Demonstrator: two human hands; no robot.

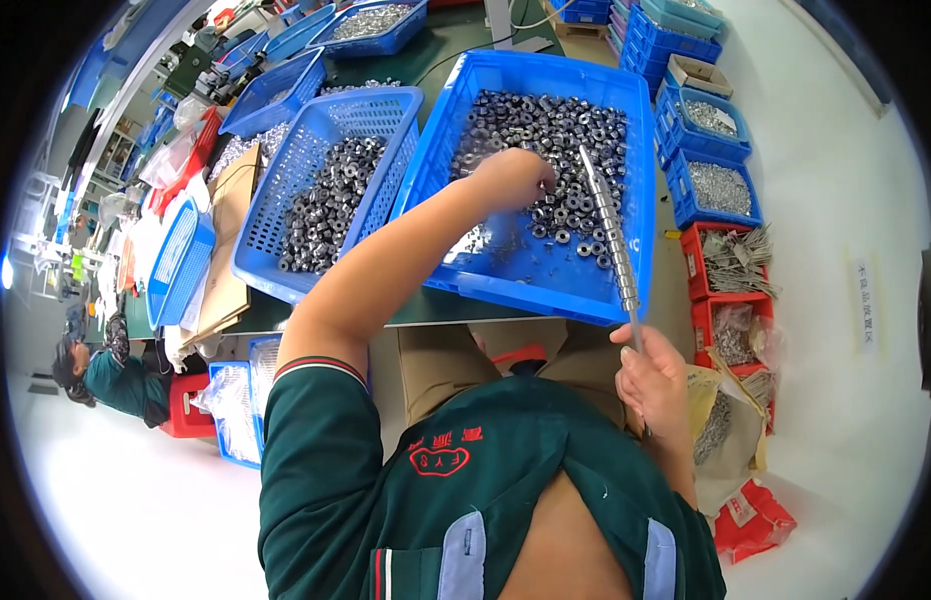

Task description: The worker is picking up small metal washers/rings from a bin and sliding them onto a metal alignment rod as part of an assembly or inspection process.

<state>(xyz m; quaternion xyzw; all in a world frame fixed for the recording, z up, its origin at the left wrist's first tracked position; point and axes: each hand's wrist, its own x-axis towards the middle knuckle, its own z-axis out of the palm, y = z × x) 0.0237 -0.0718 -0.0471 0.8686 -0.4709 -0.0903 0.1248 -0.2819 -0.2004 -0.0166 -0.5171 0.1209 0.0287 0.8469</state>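
My right hand (652, 382) is closed around the lower end of a thin metal rod (586, 160). The rod leans up and away over the right part of a large blue tray (596, 302). A row of shiny metal rings (614, 240) is threaded along it. Over the middle of the tray is my left hand (516, 180), its fingers curled down close to the loose metal rings (576, 120) heaped there. The fingertips are partly hidden, so whatever they pinch does not show.
Left of the tray, a blue perforated basket (261, 235) holds more dark metal rings. Flat cardboard (236, 200) lies beside it. Blue bins (721, 190) and red bins (726, 262) of metal parts line the right wall. Another person (126, 380) sits at far left.
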